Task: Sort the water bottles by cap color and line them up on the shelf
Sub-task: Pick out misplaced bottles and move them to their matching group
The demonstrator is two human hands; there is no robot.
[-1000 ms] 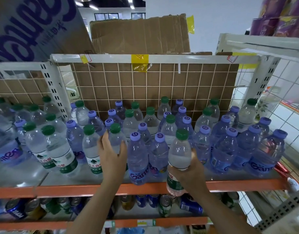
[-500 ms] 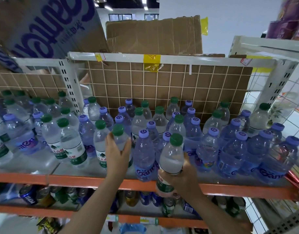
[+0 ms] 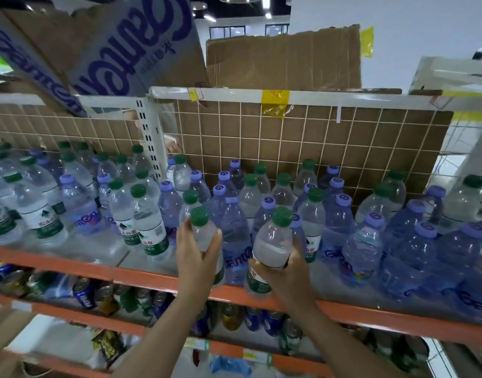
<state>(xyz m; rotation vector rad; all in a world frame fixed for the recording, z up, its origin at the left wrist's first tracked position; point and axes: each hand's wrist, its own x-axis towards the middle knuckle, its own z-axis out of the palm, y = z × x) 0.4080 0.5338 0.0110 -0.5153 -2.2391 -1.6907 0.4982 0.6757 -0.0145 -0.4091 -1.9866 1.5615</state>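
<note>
The orange-edged shelf (image 3: 141,276) carries many clear water bottles, some with green caps and some with purple caps, standing mixed together. My left hand (image 3: 197,257) is wrapped around a green-capped bottle (image 3: 204,230) at the shelf's front edge. My right hand (image 3: 284,271) grips another green-capped bottle (image 3: 273,241), tilted and lifted out in front of the shelf edge. A purple-capped bottle (image 3: 235,236) stands between the two. Green-capped bottles (image 3: 148,222) cluster to the left, purple-capped ones (image 3: 414,241) to the right.
A white wire grid backed with brown cardboard (image 3: 316,140) closes the rear of the shelf. Cardboard boxes (image 3: 283,58) sit on top. A white upright post (image 3: 151,132) divides the shelf bays. Drink cans (image 3: 98,296) fill the lower shelf.
The view has shifted left. My right hand has carried its green-capped bottle leftward and tilted it, off the shelf. My left hand keeps its hold on the other green-capped bottle.
</note>
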